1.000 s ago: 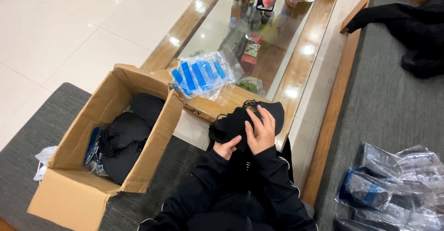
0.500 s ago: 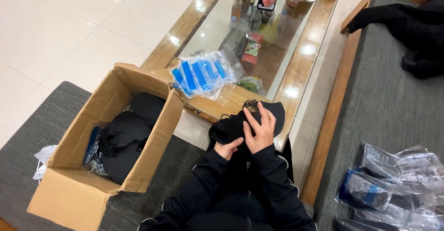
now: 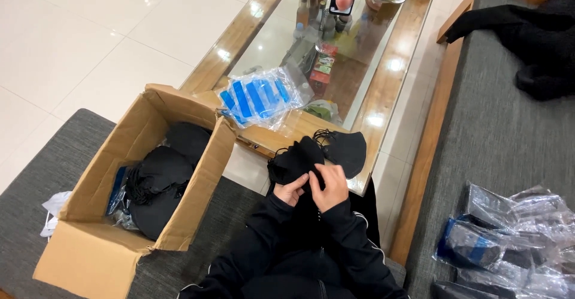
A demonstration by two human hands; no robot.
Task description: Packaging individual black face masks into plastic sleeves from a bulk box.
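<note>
Black fabric face masks (image 3: 317, 155) lie stacked on the glass-topped wooden table's (image 3: 383, 101) corner; left hand (image 3: 291, 189) and right hand (image 3: 329, 186) both pinch their near edge.

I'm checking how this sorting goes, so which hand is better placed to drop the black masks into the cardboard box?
Left, probably. The left hand grips the black masks on the side nearer the open cardboard box, which sits to the person's left. The right hand would have to cross the body.
</note>
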